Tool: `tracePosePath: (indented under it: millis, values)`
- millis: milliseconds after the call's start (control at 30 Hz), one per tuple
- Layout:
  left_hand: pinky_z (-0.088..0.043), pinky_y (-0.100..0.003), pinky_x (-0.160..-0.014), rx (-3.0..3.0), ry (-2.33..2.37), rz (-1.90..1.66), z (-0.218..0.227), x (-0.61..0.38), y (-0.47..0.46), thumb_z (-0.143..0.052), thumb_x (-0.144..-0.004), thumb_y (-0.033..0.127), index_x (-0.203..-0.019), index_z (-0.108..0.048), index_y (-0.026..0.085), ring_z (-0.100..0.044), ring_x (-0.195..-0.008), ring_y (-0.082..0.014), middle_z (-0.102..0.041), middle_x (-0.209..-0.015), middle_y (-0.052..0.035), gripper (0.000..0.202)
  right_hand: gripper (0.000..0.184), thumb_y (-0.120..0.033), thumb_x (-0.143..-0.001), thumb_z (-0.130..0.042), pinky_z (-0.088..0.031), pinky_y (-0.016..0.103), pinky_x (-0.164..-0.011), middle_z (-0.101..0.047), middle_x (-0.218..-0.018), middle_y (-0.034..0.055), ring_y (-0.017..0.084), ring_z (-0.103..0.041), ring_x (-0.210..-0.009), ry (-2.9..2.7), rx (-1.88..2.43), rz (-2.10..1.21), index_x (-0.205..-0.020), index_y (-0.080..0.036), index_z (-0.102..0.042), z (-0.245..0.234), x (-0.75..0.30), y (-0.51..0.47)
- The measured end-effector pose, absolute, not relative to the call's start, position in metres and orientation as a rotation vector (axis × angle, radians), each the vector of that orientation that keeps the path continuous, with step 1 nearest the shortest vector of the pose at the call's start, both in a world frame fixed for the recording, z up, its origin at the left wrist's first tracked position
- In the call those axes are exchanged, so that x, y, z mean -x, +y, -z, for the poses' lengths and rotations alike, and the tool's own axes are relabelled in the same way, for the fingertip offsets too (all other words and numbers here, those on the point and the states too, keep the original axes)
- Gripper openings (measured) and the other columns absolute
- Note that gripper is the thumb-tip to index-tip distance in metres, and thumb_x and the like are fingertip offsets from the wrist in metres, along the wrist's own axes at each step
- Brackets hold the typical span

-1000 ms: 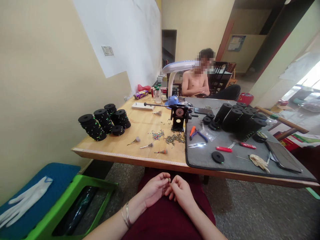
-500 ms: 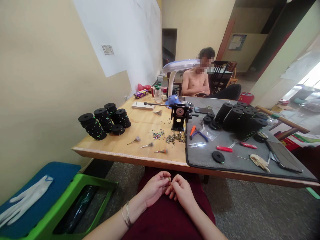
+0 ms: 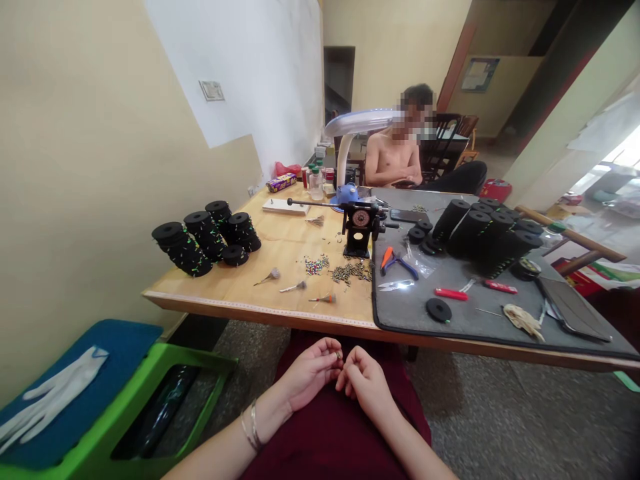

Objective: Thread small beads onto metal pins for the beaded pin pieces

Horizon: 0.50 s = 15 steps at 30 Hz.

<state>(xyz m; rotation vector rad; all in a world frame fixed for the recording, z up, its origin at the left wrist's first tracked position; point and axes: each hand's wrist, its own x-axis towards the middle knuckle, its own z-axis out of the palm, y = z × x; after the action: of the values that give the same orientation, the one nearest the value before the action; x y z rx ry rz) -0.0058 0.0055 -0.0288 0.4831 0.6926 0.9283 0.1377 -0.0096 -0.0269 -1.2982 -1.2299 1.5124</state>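
Above my lap, in front of the table edge, my left hand (image 3: pixel 311 375) pinches a tiny dull-gold piece (image 3: pixel 339 355) between thumb and fingers; its kind is too small to tell. Close beside it, my right hand (image 3: pixel 366 379) has its fingers curled together, and whatever they hold is hidden. On the wooden table (image 3: pixel 235 280) ahead lie a pile of small brass-coloured pieces (image 3: pixel 350 272), a scatter of coloured beads (image 3: pixel 316 265) and several brush-like bundles (image 3: pixel 324 299). Behind the piles stands a black hand-crank winder (image 3: pixel 359 227) with a dial.
Black foam spools (image 3: pixel 200 243) stand stacked at left, more spools (image 3: pixel 470 230) on the grey mat (image 3: pixel 480 327). Pliers (image 3: pixel 399 263), red-handled tools (image 3: pixel 451 294) and a foam disc (image 3: pixel 439 310) lie there. A lamp (image 3: pixel 345 160) and seated person (image 3: pixel 393 160) are beyond; a green stool (image 3: pixel 200 427) is left.
My hands have drawn slightly apart, the right one shifting a little to the right. The view has tilted slightly; the things on the table have not been moved.
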Motion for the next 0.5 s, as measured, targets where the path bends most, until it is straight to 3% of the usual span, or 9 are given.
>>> tracePosePath:
  millis: [500]
  values:
    - [-0.042, -0.024, -0.061, -0.478, 0.674, -0.886, 0.0361, 0.0085, 0.0058, -0.069, -0.074, 0.012, -0.088, -0.06, 0.015, -0.057, -0.068, -0.012, -0.059, -0.08, -0.0023, 0.017, 0.006, -0.025, -0.07, -0.045, -0.028, 0.017, -0.037, -0.067, -0.052, -0.0002, 0.009, -0.05, -0.036, -1.163, 1.319, -1.622, -0.067, -0.021, -0.041, 0.0231, -0.1369, -0.0107]
